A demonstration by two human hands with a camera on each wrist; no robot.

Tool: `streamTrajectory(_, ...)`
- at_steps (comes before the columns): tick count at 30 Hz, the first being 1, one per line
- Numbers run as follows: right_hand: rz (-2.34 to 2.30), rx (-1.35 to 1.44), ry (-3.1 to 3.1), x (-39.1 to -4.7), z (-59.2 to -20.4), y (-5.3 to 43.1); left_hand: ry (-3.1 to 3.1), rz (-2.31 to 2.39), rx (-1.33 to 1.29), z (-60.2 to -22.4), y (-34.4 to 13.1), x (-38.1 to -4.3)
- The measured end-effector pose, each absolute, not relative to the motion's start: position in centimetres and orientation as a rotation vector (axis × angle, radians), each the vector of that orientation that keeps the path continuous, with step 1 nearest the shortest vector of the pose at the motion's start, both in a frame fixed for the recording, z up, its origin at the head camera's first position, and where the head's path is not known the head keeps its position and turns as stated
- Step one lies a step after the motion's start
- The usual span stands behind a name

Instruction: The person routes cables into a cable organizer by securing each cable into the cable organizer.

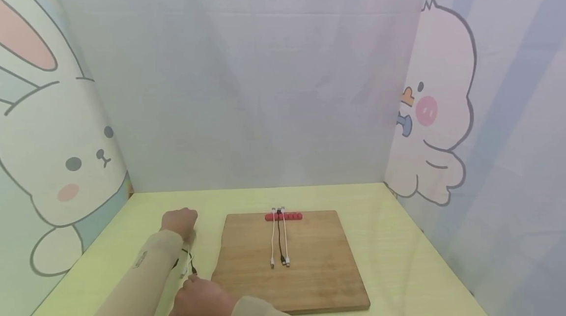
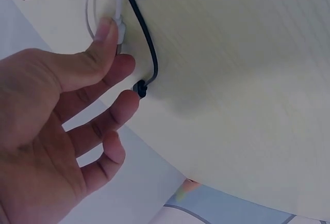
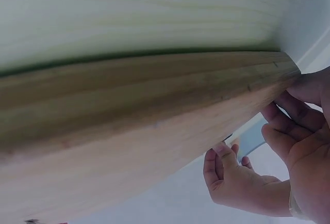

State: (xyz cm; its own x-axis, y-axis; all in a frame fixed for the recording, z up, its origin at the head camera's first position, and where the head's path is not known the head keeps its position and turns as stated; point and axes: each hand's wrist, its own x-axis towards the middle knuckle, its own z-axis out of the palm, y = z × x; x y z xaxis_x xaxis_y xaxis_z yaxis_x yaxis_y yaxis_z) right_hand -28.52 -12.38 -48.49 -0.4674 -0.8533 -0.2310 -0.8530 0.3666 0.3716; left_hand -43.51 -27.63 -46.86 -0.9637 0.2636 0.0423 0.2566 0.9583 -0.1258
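Observation:
My left hand (image 1: 180, 221) is over the table left of the board. In the left wrist view its thumb and forefinger pinch the white plug (image 2: 120, 30) of a white cable. A black plug (image 2: 139, 88) on a black cable (image 2: 149, 43) is right at another fingertip. Closer to me, my right hand (image 1: 201, 298) has its fingertips at the other end of the black cable (image 1: 193, 270), beside the board's left edge, and pinches it there. In the right wrist view the right hand (image 3: 309, 136) has bent fingers, and the board's corner partly hides their tips.
A wooden board (image 1: 309, 257) lies on the pale yellow table (image 1: 398, 257). At its far edge a red cable holder (image 1: 294, 216) holds two white cables (image 1: 285, 240) and a black cable (image 1: 279, 240), hanging toward me. Printed curtains (image 1: 247, 85) surround the table.

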Motion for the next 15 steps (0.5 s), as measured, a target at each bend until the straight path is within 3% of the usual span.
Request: streamTrajectory(15,-0.625,1.618,-2.595,-28.7,-48.8,-12.2,-3.112,0.067,-0.414,-45.8,-28.2,-42.8)
